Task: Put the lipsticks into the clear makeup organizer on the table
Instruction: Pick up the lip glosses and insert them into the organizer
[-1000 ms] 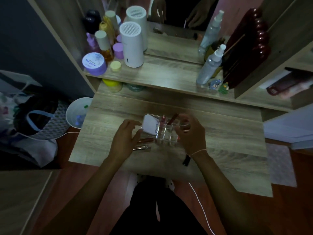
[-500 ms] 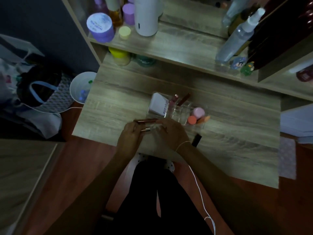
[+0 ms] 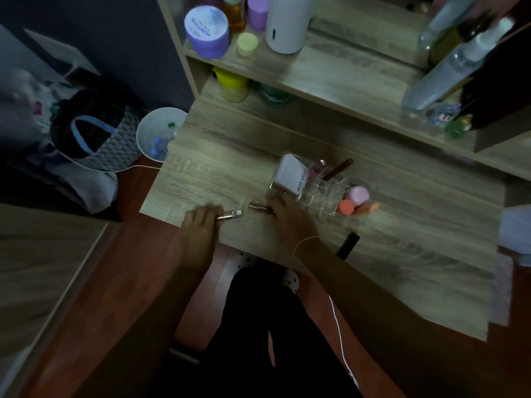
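Two lipsticks in hand at the desk's near edge

Two hands work low on the desk (image 3: 201, 173). The left hand (image 3: 201, 222) is closed around a rose-gold lipstick (image 3: 230, 215), whose long axis runs nearly level, its pale end pointing toward 3 o'clock. The right hand (image 3: 287, 215) has its fingers closed on a second lipstick (image 3: 257, 207), which lies along the same line with its free end pointing toward 9 o'clock; the two tips face each other, a small gap between them.

Just at 1 o'clock from the right hand stands the clear makeup organizer (image 3: 319, 193). It holds a white box (image 3: 290, 178) at its left end, a brown tube (image 3: 337, 169) leaning toward 2 o'clock, and pink and orange sponges (image 3: 355, 199) at its right end. A black tube (image 3: 348, 245) lies on the desk at 4 o'clock from the right hand, just beside the forearm, its axis tilted toward 1 o'clock. A white bin (image 3: 161, 133) sits off the desk's left edge.
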The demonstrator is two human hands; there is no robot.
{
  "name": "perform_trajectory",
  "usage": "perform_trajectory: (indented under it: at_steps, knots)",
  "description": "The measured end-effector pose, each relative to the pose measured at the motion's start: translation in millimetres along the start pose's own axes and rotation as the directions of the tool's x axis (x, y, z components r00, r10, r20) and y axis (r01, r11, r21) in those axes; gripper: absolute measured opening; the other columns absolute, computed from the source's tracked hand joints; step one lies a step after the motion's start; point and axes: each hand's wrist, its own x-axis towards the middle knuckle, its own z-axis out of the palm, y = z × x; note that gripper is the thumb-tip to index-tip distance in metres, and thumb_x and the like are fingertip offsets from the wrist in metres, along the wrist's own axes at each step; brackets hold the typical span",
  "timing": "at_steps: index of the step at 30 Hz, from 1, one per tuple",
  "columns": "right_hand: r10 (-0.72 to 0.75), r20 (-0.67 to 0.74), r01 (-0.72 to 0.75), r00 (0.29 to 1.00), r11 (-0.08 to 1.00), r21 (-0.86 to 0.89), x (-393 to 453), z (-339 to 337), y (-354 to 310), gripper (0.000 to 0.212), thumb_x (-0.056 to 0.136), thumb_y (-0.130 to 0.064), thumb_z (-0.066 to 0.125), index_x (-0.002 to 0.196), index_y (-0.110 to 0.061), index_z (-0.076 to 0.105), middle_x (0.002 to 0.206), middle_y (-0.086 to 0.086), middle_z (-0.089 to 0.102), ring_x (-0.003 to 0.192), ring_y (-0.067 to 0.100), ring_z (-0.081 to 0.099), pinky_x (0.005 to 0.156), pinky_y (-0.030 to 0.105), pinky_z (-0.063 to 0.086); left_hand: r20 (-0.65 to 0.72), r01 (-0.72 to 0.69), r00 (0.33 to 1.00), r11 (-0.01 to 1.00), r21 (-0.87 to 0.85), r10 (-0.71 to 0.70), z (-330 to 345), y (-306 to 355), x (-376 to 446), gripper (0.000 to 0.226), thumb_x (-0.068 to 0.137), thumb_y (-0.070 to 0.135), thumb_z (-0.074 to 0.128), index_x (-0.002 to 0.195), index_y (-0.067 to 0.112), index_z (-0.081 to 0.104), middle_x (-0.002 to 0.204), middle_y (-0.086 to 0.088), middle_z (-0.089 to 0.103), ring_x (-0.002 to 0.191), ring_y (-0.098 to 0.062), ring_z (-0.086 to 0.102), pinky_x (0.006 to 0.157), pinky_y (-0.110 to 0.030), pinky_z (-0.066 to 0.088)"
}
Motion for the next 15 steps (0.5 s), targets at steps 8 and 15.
perform_trajectory:
  at_steps: [8,15]
  knots:
    - [0.093,-0.207,0.02,0.974,0.873,0.487,-31.0,-25.0,9.1,0.024,0.087,-0.025,0.06,0.11,-0.027,0.056,0.102,-0.002,0.064,0.09,0.01,0.061,0.072,0.016,0.043,-0.055,-0.034,0.998,0.992,-0.123,0.027,-15.8,27.7,19.2,0.042,0.088,0.028,0.035,0.107,0.005,0.065,0.107,-0.015,0.067,0.097,-0.036,0.055,0.081,-0.046,0.047]
    - [0.224,-0.313,0.018,0.923,0.787,0.616,-53.6,-53.2,28.4,0.03,0.084,-0.028,0.061,0.106,-0.042,0.047,0.087,-0.017,0.063,0.065,-0.01,0.056,0.06,0.013,0.041,-0.16,-0.197,0.975,0.935,-0.295,0.155,-19.2,87.4,51.7,0.021,0.09,0.009,0.06,0.111,0.009,0.06,0.107,-0.012,0.063,0.093,-0.03,0.056,0.08,-0.041,0.043]
